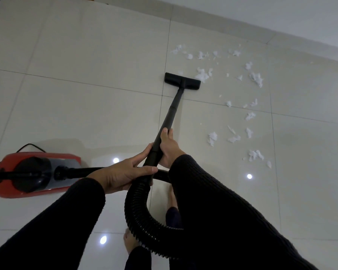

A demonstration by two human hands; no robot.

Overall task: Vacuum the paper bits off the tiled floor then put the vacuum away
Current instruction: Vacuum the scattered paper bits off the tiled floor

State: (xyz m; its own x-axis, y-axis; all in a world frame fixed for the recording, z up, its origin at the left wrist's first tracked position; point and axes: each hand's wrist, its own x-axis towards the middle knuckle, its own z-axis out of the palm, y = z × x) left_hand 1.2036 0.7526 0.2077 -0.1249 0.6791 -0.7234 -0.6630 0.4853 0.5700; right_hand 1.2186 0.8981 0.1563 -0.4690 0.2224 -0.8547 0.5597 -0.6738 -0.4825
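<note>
Both hands grip your vacuum wand [170, 115].
Left hand [123, 175] and right hand [168, 147] clasp it; paper bits [256, 78] lie beside the floor head [182, 81].

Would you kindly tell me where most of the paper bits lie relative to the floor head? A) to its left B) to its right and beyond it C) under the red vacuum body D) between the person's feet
B: the paper bits scatter right of and beyond the floor head; tiles to its left show none.
</note>
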